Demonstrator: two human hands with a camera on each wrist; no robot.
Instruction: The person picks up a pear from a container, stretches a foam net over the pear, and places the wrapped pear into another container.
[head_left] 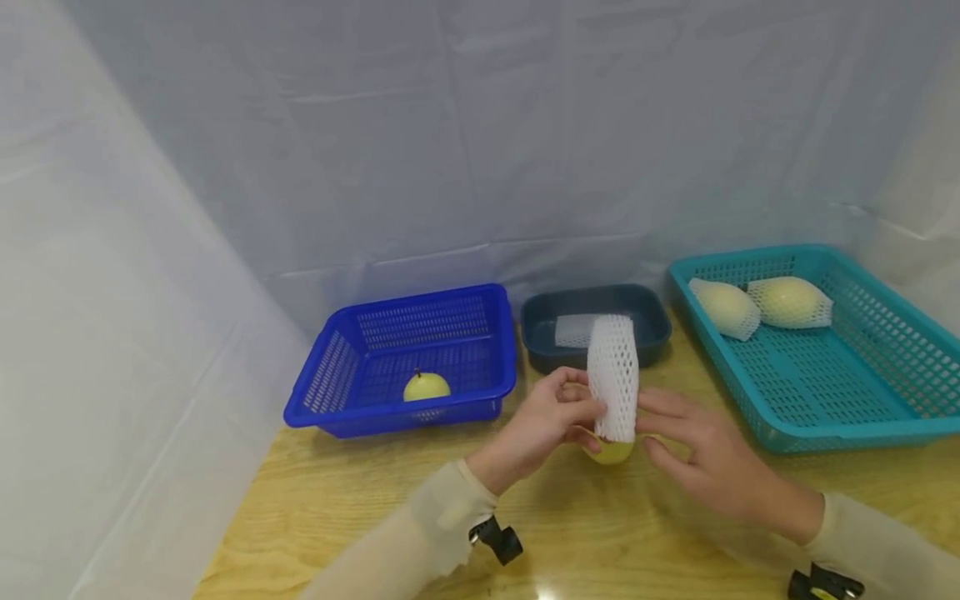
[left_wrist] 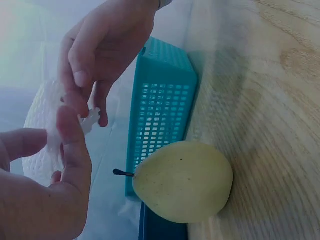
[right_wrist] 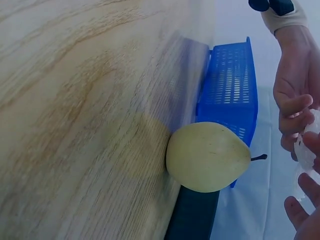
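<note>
A white foam net sleeve [head_left: 613, 379] stands upright in front of me, and my left hand [head_left: 551, 421] pinches its lower left side between thumb and fingers. On the other side my right hand [head_left: 705, 450] touches the sleeve's lower edge with extended fingers, its thumb held apart. Beneath the sleeve a yellow pear [head_left: 611, 452] stands on the table, mostly hidden in the head view. Both wrist views show this pear [left_wrist: 184, 182] upright with its stem free, below the hands and apart from the sleeve.
At left, a blue basket [head_left: 397, 421] holds another pear [head_left: 426, 386]. A dark tray [head_left: 540, 358] at the back contains flat white net sleeves [head_left: 573, 330]. Two net-wrapped pears [head_left: 791, 302] lie in the teal basket [head_left: 757, 417] at right. White sheeting [head_left: 450, 150] borders the wooden table [head_left: 360, 508].
</note>
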